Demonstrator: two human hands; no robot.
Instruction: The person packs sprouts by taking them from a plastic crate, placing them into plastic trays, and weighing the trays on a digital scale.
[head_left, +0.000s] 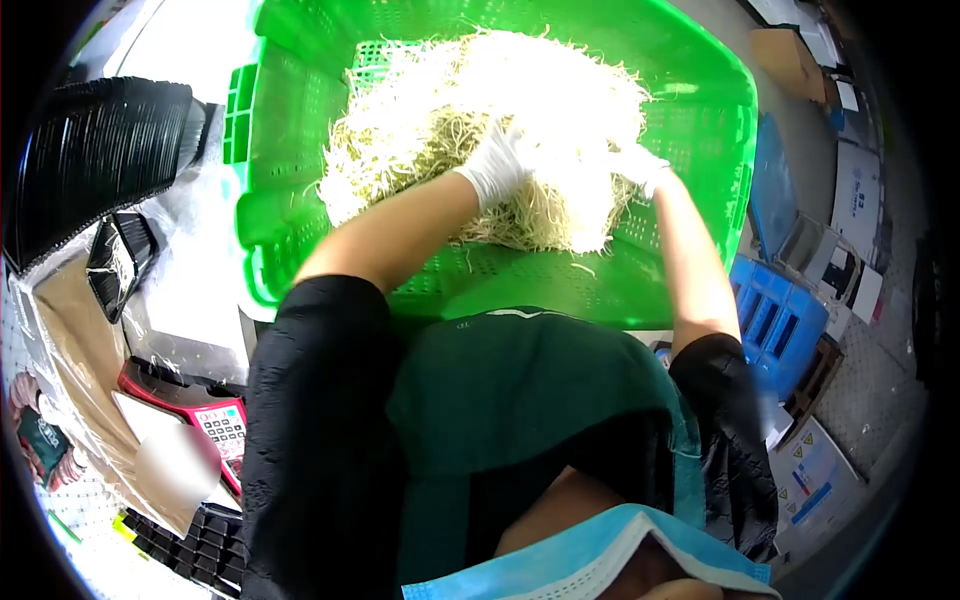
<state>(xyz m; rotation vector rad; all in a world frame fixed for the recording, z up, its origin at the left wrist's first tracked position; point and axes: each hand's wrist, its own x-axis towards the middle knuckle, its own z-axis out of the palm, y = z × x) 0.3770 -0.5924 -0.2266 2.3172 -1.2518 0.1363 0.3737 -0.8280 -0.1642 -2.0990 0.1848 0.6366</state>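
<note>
A green plastic crate (700, 60) in front of me holds a big heap of pale, thin strands that look like bean sprouts (400, 150). My left hand (497, 165), in a white glove, is sunk into the middle of the heap with its fingers curled into the sprouts. On the heap's right side, my right hand (641, 168), also gloved, closes against a bright clump of sprouts between the two hands. Strong glare washes out that clump and much of the right fingers. Some loose strands lie on the crate floor near me.
Stacked black trays (100, 150) stand at the left, with a single black tray (120, 260) below them. Nearer is a red scale with a keypad (218, 425). To the right are a blue crate (775, 325) and a cardboard box (787, 65). Another person's sleeve (25, 390) shows far left.
</note>
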